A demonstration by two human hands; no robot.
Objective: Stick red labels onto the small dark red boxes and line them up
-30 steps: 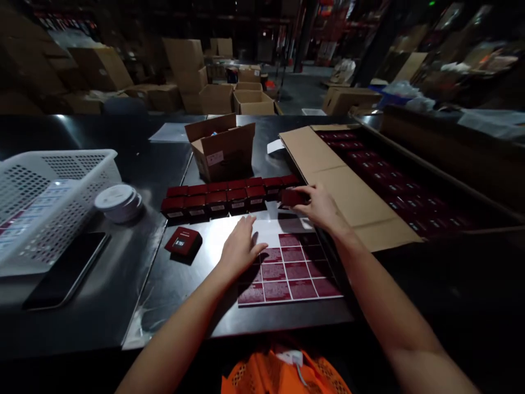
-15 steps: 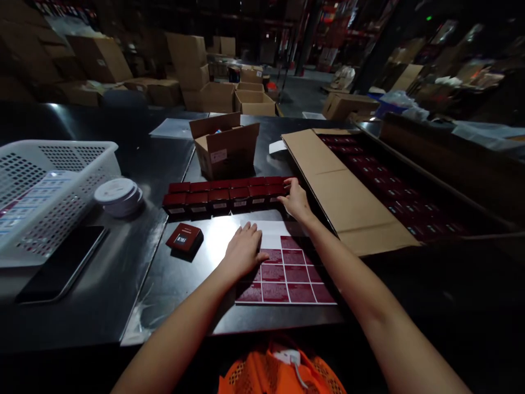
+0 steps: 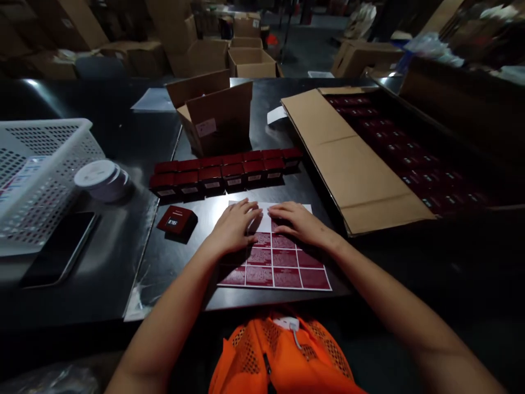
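Observation:
A white-edged sheet of dark red rectangular stickers (image 3: 285, 258) lies flat on the metal table in front of me. My left hand (image 3: 237, 229) rests over its upper left part, fingers stretched out and a little apart. My right hand (image 3: 298, 223) is over the upper right part, fingers pointing left toward the other hand, with no object visible in it. Beyond the sheet, small dark red boxes (image 3: 210, 176) stand in two touching rows. One single dark red box (image 3: 177, 221) with a white mark on top sits apart, left of my left hand.
On the right is a large open carton (image 3: 348, 158) packed with dark red boxes. A smaller open carton (image 3: 221, 123) stands behind the rows. To the left are a white basket (image 3: 77, 148), a round white tub (image 3: 100, 178) and a black phone (image 3: 61, 249).
My right hand has left the right end of the box rows and come back to the sheet beside my left hand. The view has tipped downward.

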